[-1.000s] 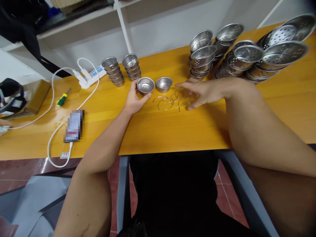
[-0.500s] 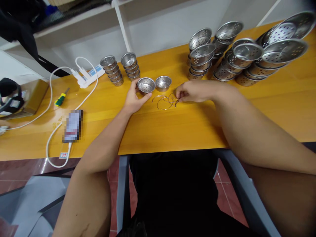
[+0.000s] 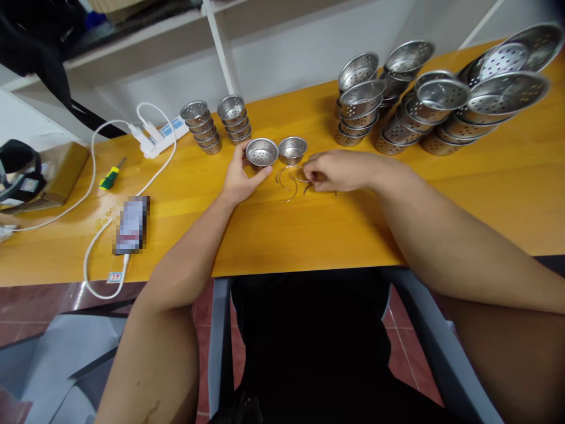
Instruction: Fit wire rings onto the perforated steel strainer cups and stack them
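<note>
My left hand (image 3: 241, 176) is wrapped round the near left side of a perforated metal filter basket (image 3: 262, 153), which stands upright on the table. Touching or close to its right side is a second metal basket (image 3: 292, 151). Thin curved wire rings (image 3: 289, 181) lie in a loose tangle just in front of the two baskets. Over the right end of that tangle is my right hand (image 3: 329, 171), its fingers pinched together at the wires. The fingertips partly hide the wire there, and some wire shows below and to the right of the hand.
Short stacks of small perforated baskets (image 3: 203, 126) stand at the back left, beside a white power strip (image 3: 163, 138). Taller stacks of baskets (image 3: 359, 112) fill the back right. A screwdriver (image 3: 110, 176), a phone (image 3: 131, 225) and white cables lie on the left.
My right hand has shifted slightly left and lower, and the wire rings under it have moved and now lie in a different arrangement. My left hand keeps its hold on the basket.
</note>
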### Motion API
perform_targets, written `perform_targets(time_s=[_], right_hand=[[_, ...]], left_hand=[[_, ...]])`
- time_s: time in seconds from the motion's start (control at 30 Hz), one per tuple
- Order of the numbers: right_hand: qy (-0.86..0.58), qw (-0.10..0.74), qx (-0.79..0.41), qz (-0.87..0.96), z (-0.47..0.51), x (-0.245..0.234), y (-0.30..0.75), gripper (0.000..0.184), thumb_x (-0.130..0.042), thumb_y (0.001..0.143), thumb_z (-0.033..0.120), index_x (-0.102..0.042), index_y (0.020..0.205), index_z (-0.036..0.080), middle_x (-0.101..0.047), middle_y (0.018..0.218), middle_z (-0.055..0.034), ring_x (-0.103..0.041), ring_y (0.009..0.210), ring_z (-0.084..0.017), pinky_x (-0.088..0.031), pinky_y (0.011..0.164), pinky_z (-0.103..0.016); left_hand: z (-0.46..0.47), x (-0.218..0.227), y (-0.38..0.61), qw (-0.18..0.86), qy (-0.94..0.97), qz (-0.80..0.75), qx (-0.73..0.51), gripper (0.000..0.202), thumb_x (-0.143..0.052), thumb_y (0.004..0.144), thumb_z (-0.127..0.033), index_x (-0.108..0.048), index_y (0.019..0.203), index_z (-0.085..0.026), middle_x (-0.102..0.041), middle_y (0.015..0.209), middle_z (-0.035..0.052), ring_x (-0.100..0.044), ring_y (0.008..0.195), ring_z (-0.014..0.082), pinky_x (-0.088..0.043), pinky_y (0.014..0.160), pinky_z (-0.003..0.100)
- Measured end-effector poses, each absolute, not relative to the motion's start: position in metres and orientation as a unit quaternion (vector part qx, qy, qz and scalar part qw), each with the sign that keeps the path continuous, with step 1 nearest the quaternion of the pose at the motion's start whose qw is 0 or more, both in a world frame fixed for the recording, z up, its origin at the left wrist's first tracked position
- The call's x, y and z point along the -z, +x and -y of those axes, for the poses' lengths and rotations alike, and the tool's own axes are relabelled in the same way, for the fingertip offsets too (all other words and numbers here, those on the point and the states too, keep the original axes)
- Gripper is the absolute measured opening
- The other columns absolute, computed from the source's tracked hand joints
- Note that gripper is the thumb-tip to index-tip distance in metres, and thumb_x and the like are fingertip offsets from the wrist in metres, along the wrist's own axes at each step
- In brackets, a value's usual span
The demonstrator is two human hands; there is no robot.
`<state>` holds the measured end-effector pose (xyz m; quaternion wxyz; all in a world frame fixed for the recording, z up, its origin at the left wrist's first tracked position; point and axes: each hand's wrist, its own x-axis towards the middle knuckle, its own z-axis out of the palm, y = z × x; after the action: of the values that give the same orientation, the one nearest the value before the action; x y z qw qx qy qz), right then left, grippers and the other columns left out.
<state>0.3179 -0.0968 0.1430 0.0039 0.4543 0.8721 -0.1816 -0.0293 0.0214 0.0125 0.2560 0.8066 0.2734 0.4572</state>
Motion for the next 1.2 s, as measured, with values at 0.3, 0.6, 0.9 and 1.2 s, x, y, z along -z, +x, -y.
perform_targets(time_s=[0.3, 0.6, 0.9, 1.2], right_hand=[[0.437, -0.133, 0.203, -0.866, 0.096, -0.141, 0.321, 0.016, -0.083, 0.099, 0.017, -0.073, 0.108, 0.026, -0.079, 0.095, -0.0020, -0.070, 0.086, -0.024, -0.047, 0.086, -0.038], [0.392, -0.235, 0.180, -0.871, 0.088, -0.125, 0.324, 0.023, -0.082, 0.122, 0.045, -0.086, 0.110, 0.025, -0.088, 0.113, -0.0091, -0.075, 0.094, -0.026, -0.054, 0.091, -0.040], [0.304, -0.388, 0.367, -0.789, 0.100, -0.119, 0.291, 0.037, -0.109, 0.108, 0.063, -0.098, 0.117, 0.028, -0.083, 0.100, -0.0047, -0.075, 0.083, -0.021, -0.061, 0.076, -0.037], [0.302, -0.461, 0.476, -0.685, 0.106, -0.115, 0.271, 0.076, -0.108, 0.101, 0.095, -0.087, 0.119, 0.023, -0.082, 0.087, -0.0026, -0.074, 0.063, -0.017, -0.067, 0.057, -0.031]], left_hand=[[-0.024, -0.008, -0.027, 0.270, 0.797, -0.266, -0.469, 0.110, -0.092, 0.098, -0.102, -0.052, 0.177, -0.037, -0.072, 0.173, 0.0128, -0.081, 0.157, 0.0330, -0.068, 0.138, 0.051], [-0.024, -0.006, -0.025, 0.276, 0.792, -0.264, -0.476, 0.111, -0.093, 0.096, -0.102, -0.052, 0.177, -0.038, -0.071, 0.171, 0.0118, -0.081, 0.156, 0.0331, -0.068, 0.139, 0.054], [-0.027, -0.004, -0.025, 0.307, 0.786, -0.262, -0.467, 0.116, -0.099, 0.093, -0.100, -0.051, 0.178, -0.037, -0.069, 0.177, 0.0147, -0.077, 0.167, 0.0390, -0.067, 0.146, 0.061], [-0.030, -0.004, -0.025, 0.448, 0.693, -0.252, -0.505, 0.116, -0.113, 0.079, -0.094, -0.059, 0.168, -0.042, -0.075, 0.170, 0.0107, -0.084, 0.154, 0.0371, -0.076, 0.133, 0.066]])
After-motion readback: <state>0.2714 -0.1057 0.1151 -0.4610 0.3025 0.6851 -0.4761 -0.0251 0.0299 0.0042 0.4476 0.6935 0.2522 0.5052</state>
